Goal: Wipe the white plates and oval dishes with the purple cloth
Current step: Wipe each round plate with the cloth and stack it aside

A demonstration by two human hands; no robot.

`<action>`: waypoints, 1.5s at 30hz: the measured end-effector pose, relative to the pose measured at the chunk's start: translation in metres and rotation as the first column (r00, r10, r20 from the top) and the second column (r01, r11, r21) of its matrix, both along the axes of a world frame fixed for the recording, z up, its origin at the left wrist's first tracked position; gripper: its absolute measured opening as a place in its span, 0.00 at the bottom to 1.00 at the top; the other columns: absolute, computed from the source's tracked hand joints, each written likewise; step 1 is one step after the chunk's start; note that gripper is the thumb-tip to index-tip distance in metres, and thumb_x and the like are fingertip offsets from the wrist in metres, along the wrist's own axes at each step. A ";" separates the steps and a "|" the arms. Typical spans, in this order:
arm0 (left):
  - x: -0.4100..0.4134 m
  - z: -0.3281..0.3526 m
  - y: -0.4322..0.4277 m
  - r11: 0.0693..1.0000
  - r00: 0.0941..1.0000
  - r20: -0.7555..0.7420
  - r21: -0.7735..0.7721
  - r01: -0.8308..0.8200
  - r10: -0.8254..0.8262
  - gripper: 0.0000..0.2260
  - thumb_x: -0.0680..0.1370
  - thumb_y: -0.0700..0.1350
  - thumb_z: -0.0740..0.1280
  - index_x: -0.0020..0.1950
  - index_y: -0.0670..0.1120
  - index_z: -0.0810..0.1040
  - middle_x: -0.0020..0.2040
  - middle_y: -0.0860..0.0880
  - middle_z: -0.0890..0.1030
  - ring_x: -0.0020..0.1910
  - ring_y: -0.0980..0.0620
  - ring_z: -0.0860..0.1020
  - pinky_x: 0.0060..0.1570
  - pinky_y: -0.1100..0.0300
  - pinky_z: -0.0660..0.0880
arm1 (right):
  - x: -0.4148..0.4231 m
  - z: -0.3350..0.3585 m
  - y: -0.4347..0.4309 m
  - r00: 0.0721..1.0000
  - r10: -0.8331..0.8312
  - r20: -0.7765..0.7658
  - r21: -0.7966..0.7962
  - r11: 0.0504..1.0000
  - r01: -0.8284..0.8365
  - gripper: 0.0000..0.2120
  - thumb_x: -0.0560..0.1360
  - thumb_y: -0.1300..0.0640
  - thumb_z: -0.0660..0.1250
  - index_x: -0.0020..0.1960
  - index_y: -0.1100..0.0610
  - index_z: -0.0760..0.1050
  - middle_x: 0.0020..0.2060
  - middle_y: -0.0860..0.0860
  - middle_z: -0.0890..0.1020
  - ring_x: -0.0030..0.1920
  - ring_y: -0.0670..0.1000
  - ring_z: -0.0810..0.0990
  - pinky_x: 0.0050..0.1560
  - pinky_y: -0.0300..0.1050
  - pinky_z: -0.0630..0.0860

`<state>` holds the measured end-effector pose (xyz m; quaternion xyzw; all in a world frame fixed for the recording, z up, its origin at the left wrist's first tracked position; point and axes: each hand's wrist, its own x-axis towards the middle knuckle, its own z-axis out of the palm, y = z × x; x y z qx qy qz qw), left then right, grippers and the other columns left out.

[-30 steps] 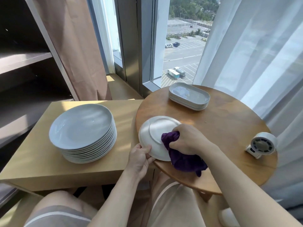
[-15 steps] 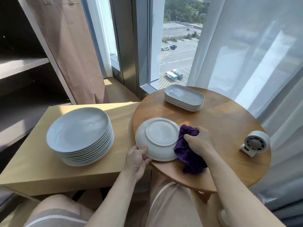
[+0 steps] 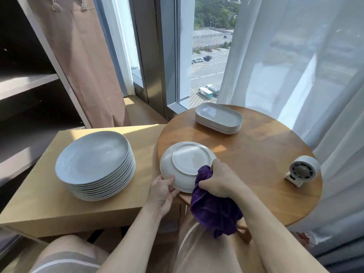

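Since the earlier frames the right hand has slid, cloth and all, from the right rim of the plate round to its near-right rim. The left hand's hold is unchanged.

Task object: one round white ceramic plate lies upside down, foot ring up, at the near-left edge of the round brown wooden table, partly overhanging it.

Left hand: grips the plate's near-left rim, thumb on top, fingers curled beneath.

Right hand: closed round a bunched purple cloth and pressing it on the plate's rim. Most of the cloth hangs below the hand, past the table edge.

Stack of round white plates: right way up on the rectangular light-wood side table, which stands just left of the round one. Stack is well apart from the handled plate.

Stack of white oval dishes: at the far side of the round table, near the window.

Small white desk fan: at the right edge of the round table.

Surroundings: sheer white curtain on the right, brown curtain and dark shelving on the left.
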<state>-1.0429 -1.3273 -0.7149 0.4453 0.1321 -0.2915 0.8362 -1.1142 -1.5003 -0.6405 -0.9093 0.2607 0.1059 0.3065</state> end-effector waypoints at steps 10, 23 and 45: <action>-0.006 0.009 0.001 1.000 0.999 -0.028 -0.002 0.016 -0.016 0.16 0.83 0.33 0.62 0.70 0.38 0.72 0.61 0.37 0.82 0.60 0.39 0.82 0.45 0.49 0.83 | 0.008 -0.001 -0.010 0.962 -0.149 0.228 0.146 0.982 0.117 0.18 0.61 0.44 0.71 0.46 0.49 0.71 0.44 0.47 0.78 0.43 0.47 0.75 0.38 0.45 0.69; 0.009 0.062 0.033 0.975 0.959 0.280 0.220 -0.024 -0.039 0.10 0.82 0.34 0.65 0.62 0.42 0.74 0.57 0.41 0.83 0.51 0.45 0.83 0.38 0.55 0.82 | 0.019 -0.003 0.001 0.920 -0.099 0.379 0.066 0.995 0.080 0.18 0.60 0.42 0.70 0.45 0.47 0.69 0.45 0.45 0.73 0.45 0.49 0.73 0.46 0.48 0.69; -0.014 0.125 0.119 0.407 -0.161 0.504 0.427 -0.808 -0.848 0.25 0.67 0.28 0.75 0.53 0.48 0.69 0.33 0.49 0.78 0.28 0.45 0.77 0.22 0.56 0.72 | 0.030 -0.030 0.035 0.953 0.255 0.165 -0.308 0.931 -0.195 0.24 0.73 0.40 0.69 0.67 0.46 0.71 0.65 0.48 0.72 0.64 0.56 0.70 0.64 0.61 0.66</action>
